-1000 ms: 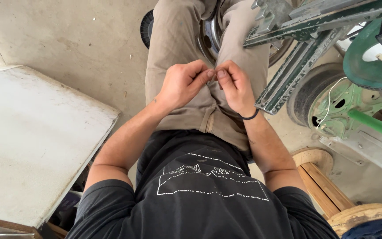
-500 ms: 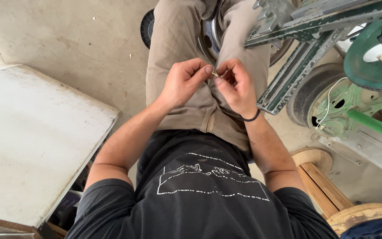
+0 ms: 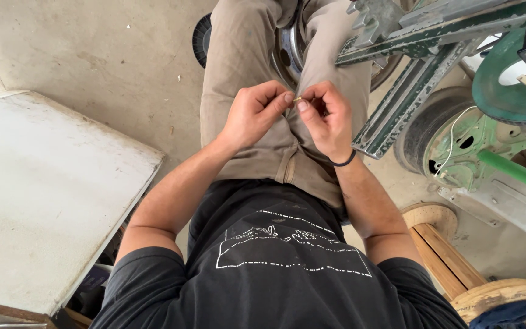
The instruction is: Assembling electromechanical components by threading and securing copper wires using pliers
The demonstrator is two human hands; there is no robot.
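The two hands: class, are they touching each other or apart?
Cannot tell. In the head view the left hand and right hand pinch a tiny piece between fingertips; any gap there is too small to see.

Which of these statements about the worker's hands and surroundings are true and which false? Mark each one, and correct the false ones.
1. Both hands pinch a tiny pale piece between their fingertips. True.
2. The left hand rests flat on the white board. False: it is raised over the lap, meeting the right hand.
3. A dark band circles the right wrist. True.
4. A wooden spool lies on the lap. False: it lies on the floor beside the person.
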